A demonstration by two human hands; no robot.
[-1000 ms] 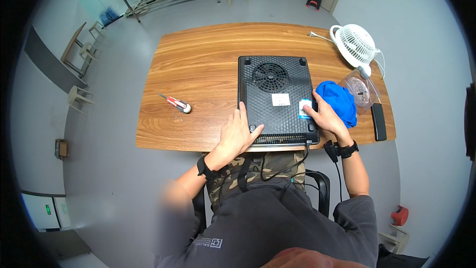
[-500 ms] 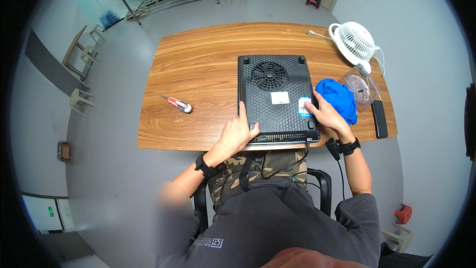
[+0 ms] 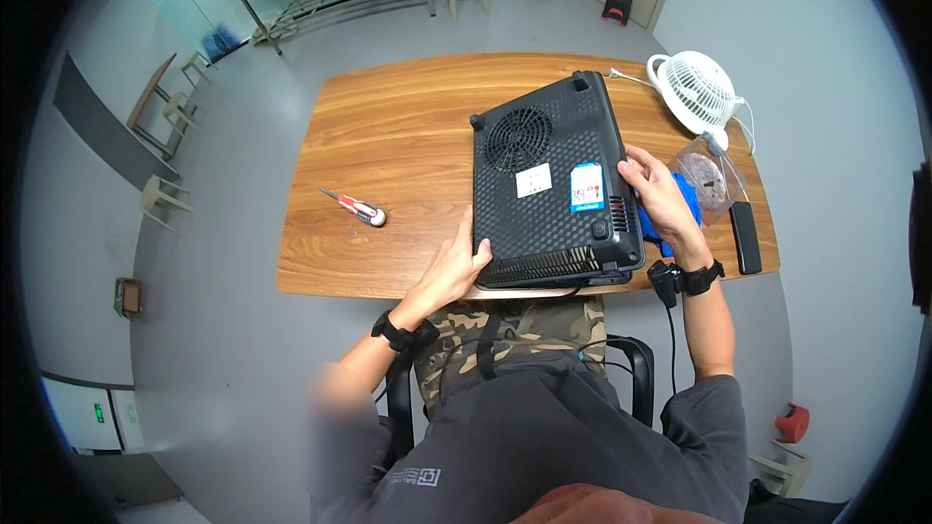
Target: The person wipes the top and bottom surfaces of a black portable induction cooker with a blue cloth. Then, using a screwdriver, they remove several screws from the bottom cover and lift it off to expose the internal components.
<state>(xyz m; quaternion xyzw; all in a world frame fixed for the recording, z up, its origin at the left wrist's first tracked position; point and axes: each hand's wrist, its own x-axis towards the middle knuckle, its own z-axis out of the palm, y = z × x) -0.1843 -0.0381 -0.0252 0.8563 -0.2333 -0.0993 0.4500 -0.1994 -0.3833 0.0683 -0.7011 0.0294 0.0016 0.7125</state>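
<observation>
Both hands grip the upturned black cooktop [image 3: 549, 184] at frame centre: left hand [image 3: 458, 267] and right hand [image 3: 658, 196] fingers clamped on its edges.

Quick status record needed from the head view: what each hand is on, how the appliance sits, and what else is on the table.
appliance: black cooktop, upside down, fan grille and stickers facing up, slightly turned on the wooden table
left hand: left hand grips its near left corner
right hand: right hand on its right edge, over a blue cloth
tool: red-and-white screwdriver, apart to the left, untouched
other items: white fan, clear bag, black bar-shaped object at the right
</observation>
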